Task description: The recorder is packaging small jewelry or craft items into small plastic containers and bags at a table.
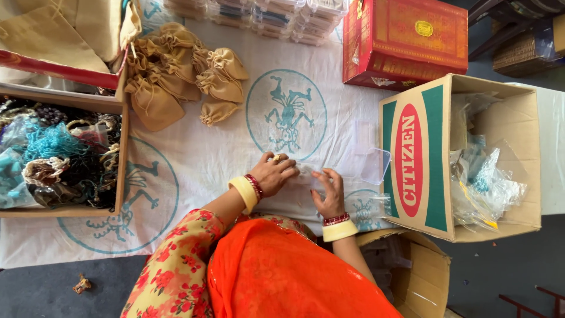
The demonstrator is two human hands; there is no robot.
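Observation:
My left hand (274, 173), with a ring and bangles at the wrist, presses its fingers on a small clear plastic packet (304, 172) lying on the white printed cloth (206, 159). On the packet's other side, my right hand (329, 192) pinches its edge with curled fingers. What is inside the packet is too faint to tell. Just right of my hands lies a clear plastic box (368, 160) with its lid open.
Several tan drawstring pouches (176, 76) lie at the back left. A cardboard tray of beaded jewellery (56, 156) sits at the left. On the right are a red box (406, 41), a cardboard carton with plastic bags (471, 159) and another open carton (418, 277). Stacked clear boxes (271, 15) are at the back.

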